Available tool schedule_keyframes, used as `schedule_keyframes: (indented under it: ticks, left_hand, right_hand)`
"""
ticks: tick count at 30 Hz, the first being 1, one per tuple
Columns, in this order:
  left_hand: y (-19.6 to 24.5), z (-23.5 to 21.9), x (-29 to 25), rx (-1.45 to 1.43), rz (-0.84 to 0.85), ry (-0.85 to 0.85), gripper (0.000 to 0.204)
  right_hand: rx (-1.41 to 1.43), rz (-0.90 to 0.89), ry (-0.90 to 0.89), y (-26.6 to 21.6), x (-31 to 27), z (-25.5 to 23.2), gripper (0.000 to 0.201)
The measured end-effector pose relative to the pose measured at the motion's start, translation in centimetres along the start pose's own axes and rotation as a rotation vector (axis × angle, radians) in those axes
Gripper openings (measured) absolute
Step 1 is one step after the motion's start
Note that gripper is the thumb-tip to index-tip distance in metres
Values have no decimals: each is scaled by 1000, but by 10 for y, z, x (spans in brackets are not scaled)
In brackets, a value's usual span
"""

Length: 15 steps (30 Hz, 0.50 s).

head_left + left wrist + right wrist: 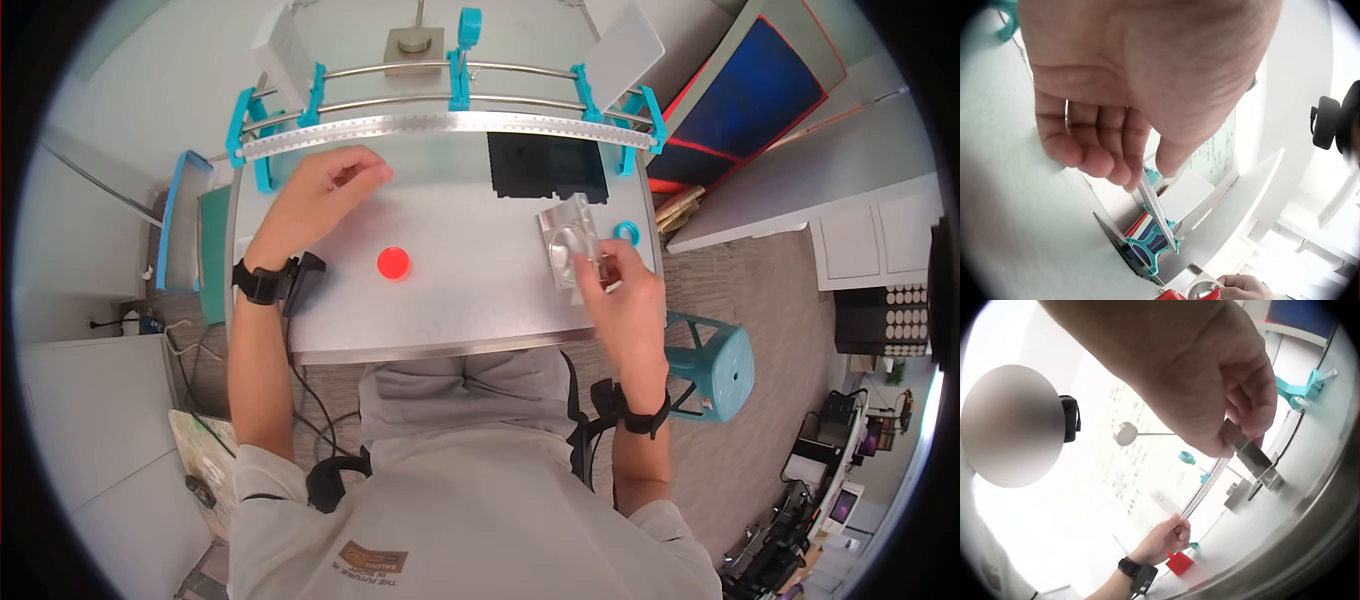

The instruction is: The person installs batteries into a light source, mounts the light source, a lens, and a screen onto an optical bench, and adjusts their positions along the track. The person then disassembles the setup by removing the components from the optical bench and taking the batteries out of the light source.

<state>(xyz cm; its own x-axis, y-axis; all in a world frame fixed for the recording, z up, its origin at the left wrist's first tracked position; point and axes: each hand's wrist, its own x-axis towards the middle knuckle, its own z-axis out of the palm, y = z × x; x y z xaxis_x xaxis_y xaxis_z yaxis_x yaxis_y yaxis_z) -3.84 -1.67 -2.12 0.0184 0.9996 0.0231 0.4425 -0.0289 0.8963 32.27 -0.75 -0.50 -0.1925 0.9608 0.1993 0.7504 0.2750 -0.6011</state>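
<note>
My right hand (628,290) grips a clear plastic piece with a round, lens-like part (566,240) by its near right side, at the right of the table. In the right wrist view, fingers and thumb pinch this piece (1252,456) edge-on. My left hand (335,190) hangs at the left over the table with loosely curled fingers and nothing in them. Below and to its right stands a red round piece (394,264). A teal ring (627,233) lies just beyond the right hand.
Across the table's back runs a rail stand with teal supports (459,82), a long ruler (400,125) and two white panels (628,52). A black sheet (548,167) lies in front of it. Behind stands a metal block (414,50). A teal stool (712,372) is right of the table.
</note>
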Motion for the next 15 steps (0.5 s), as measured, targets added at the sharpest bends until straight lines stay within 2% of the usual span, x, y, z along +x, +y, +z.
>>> schedule_keyframes:
  ticks: [1, 3, 4, 6, 10, 12, 15]
  left_hand:
    - [1, 0, 0, 21, 5, -7, 18]
    - [3, 0, 0, 29, -2, -9, 18]
    - [3, 1, -1, 41, -2, -17, 18]
    - [3, 2, -1, 42, 6, -10, 18]
    - [0, 2, 1, 28, 14, 0, 25]
    - [3, 2, 1, 42, -3, 0, 25]
    - [3, 3, 1, 46, -20, 1, 25]
  right_hand:
    - [-2, -3, -8, 8, 0, -1, 29]
    - [63, 198, -63, 23, -1, -4, 30]
    - [62, 196, -68, 23, -2, -7, 30]
    - [53, 337, -144, 23, -3, -11, 34]
    - [22, 332, -147, 31, -8, -8, 37]
    - [-101, 119, -40, 35, -9, -6, 38]
    - [-178, 71, -9, 33, -9, -8, 40]
